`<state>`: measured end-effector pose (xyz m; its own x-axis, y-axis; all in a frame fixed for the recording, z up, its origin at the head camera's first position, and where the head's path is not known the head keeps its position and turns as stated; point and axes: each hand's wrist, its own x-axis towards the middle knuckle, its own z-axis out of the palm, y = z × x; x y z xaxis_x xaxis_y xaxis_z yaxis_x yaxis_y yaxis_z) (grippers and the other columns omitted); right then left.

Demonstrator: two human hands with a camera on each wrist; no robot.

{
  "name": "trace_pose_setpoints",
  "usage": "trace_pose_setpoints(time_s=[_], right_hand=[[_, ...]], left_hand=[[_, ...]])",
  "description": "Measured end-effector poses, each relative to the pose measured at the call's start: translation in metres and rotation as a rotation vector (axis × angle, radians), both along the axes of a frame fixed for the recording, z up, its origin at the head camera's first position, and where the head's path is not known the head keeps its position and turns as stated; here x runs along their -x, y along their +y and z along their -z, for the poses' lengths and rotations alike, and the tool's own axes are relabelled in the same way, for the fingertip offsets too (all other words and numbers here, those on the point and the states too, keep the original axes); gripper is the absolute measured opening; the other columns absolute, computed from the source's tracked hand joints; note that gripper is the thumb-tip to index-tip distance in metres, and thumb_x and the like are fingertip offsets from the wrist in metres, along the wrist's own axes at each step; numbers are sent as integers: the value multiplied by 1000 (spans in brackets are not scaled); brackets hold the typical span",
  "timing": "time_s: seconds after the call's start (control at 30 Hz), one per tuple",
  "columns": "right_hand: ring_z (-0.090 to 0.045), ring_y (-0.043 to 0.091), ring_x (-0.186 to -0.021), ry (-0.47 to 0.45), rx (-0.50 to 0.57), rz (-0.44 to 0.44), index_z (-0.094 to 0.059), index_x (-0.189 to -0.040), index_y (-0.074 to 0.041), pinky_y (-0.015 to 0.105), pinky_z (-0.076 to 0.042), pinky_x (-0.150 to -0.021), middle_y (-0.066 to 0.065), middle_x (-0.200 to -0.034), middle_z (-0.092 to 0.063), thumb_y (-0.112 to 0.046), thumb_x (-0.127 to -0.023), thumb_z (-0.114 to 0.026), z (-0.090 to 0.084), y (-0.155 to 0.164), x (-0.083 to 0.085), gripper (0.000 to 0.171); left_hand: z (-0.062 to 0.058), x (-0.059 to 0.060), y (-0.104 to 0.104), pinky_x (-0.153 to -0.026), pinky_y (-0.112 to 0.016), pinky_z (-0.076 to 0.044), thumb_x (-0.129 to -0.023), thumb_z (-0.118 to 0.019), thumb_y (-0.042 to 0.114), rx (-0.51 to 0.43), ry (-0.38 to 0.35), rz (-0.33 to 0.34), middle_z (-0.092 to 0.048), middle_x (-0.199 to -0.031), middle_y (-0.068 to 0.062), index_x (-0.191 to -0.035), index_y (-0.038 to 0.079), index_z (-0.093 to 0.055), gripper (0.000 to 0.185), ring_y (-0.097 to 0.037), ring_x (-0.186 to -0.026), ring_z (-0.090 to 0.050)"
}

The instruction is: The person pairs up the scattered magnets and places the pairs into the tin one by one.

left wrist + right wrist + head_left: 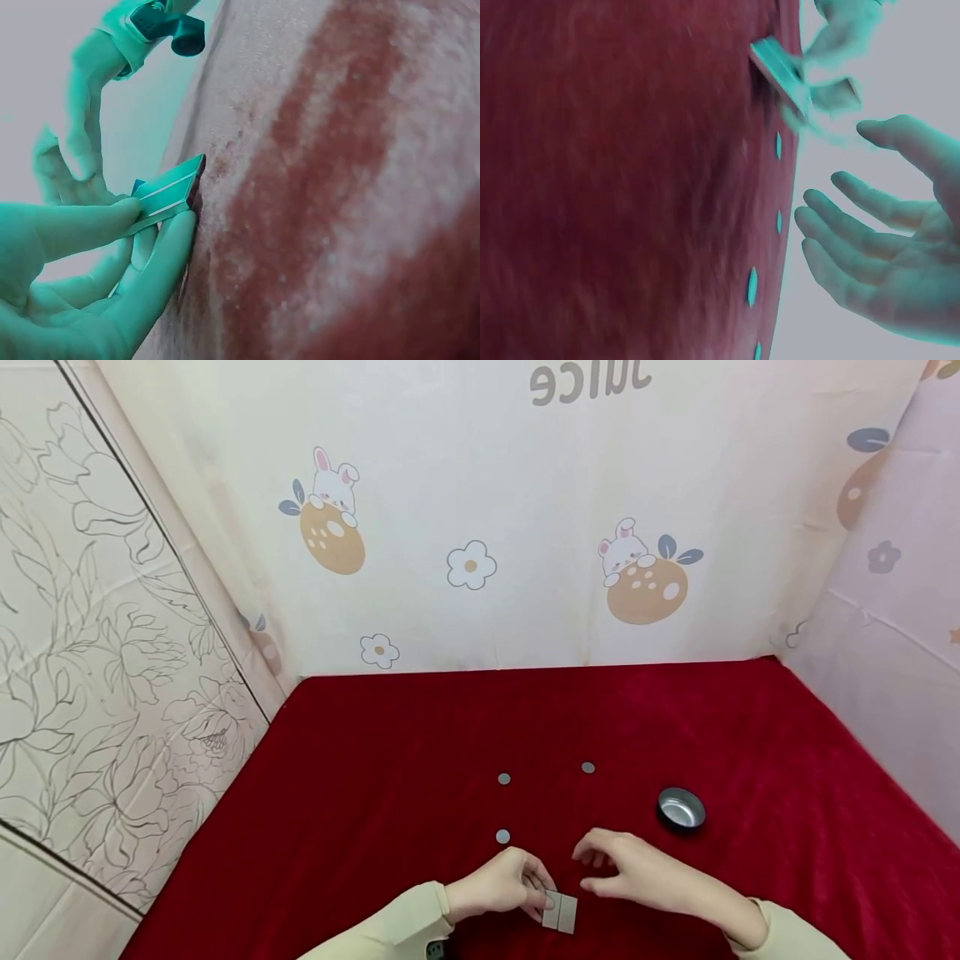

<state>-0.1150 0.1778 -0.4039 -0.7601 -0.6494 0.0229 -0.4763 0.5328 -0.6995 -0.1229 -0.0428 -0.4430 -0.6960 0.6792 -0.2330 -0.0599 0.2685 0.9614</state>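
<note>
Head view: near the front edge of the red surface (pixel 420 752), the left hand (pixel 501 883) pinches a small grey card (pixel 560 912); the right hand (pixel 626 870) hovers beside it, fingers loose. A metal tin (pixel 681 809), contents unclear, sits far right.

Left wrist: fingers (pixel 150 277) clamp the card (pixel 169 196).

Right wrist: palm (pixel 889 259) relaxed, holding nothing.

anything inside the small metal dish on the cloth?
The metal dish looks empty in the head view: only its shiny bare bottom shows. The near inner wall is hidden by the rim. It stands on the red cloth, beyond the right hand.
</note>
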Motion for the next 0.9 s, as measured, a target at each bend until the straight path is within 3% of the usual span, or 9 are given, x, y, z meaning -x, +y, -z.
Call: trace_pose_setpoints(time_s=[0.23,0.33,0.5,0.63,0.9], right_hand=[[-55,12,-79,215,5,166,-59,-96,-8,27,-47,-67,-1,-91,-59,-15,-81,-63,-6,26,8,17],[-55,13,-81,273,-5,255,-59,-97,-9,27,-47,-67,-1,-93,-60,-11,-79,-65,-7,38,11,18],[-52,5,-76,352,36,350,-60,-95,-13,25,-45,-64,-4,-90,-59,-6,-75,-68,-6,55,15,22],[-52,3,-74,381,52,397,-60,-93,-14,20,-44,-63,-6,-89,-58,-6,-74,-69,-5,68,17,23],[-51,5,-80,402,12,440,-61,-95,-8,12,-39,-67,3,-91,-59,-9,-73,-71,-3,89,20,24]], left_hand=[[-7,2,-2,-57,-32,-52,-78,-59,-7,-77,-51,-48,-64,-76,-17,-89,-11,-63,12,-33,-67,-63],[-11,4,-2,-59,-35,-52,-78,-59,-7,-100,-64,-64,-64,-77,-17,-90,-12,-62,13,-31,-66,-63],[-17,10,1,-61,-37,-52,-79,-59,-6,-123,-86,-107,-63,-77,-15,-91,-12,-62,14,-25,-64,-63],[-20,14,6,-63,-38,-52,-79,-59,-5,-135,-104,-138,-63,-76,-14,-92,-11,-62,14,-21,-63,-61],[-23,25,23,-65,-39,-51,-80,-60,0,-136,-100,-166,-63,-76,-10,-95,-8,-63,17,-17,-62,-61]])
